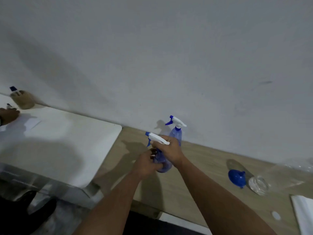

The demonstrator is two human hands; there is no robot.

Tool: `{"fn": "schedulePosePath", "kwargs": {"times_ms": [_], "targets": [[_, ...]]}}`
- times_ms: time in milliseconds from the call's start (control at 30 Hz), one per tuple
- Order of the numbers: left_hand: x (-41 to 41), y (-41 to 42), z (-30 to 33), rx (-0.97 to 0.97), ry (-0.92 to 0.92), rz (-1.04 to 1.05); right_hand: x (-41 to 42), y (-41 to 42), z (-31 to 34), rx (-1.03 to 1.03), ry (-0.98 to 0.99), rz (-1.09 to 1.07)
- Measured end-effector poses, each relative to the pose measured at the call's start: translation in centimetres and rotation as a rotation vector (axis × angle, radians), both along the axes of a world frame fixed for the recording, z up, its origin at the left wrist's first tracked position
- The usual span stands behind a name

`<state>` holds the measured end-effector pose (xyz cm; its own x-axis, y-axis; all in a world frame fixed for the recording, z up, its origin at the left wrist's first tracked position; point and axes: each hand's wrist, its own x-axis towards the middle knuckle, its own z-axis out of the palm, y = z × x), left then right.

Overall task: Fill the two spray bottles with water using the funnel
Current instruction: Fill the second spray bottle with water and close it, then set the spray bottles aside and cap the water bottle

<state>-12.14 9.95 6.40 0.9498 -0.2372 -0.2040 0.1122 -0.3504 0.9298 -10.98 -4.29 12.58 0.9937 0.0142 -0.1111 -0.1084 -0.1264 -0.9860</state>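
Centrally, low in the frame, the right hand (pixel 171 148) curls around the white trigger head of the nearer spray bottle (pixel 161 162), while the left hand (pixel 146 164) wraps its translucent blue body, seemingly to unscrew the top. Thin plastic like this likely feels light, slightly squashy and slick, so the firm collar and the lower body are the best holds. Just behind, against the wall, stands the second spray bottle (pixel 176 135), capped. Toward the lower right, on the wooden table (pixel 199 175), the blue funnel (pixel 237 178) lies beside a clear water bottle (pixel 258 183) on its side.
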Motion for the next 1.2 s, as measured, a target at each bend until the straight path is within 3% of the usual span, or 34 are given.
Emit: {"fn": "schedulePosePath", "kwargs": {"times_ms": [267,400,533,767,967,1067,1200], "targets": [[8.3,0.2,0.7,0.035,-0.131,0.073,7.5,0.7,0.3,-0.242,-0.104,-0.098],[10.8,0.3,0.4,0.089,-0.139,0.133,9.6,0.6,-1.7,-0.342,-0.078,-0.147],[12.1,0.4,-0.9,0.139,-0.146,0.051,11.4,1.1,-3.9,-0.374,-0.026,-0.164],[14.7,-0.1,-3.8,0.57,-0.22,-0.045,13.5,1.4,-8.7,-0.331,0.045,-0.208],[16.9,0.4,-9.3,0.638,-0.438,0.047,13.5,1.5,-10.1,-0.381,0.086,-0.142],[16.5,0.1,-8.6,0.715,-0.417,0.067,12.7,1.1,-9.6,-0.45,0.134,-0.123],[13.1,-0.2,-7.5,0.636,-0.267,0.1,9.2,-0.3,-8.6,-0.47,0.154,-0.098]]}}
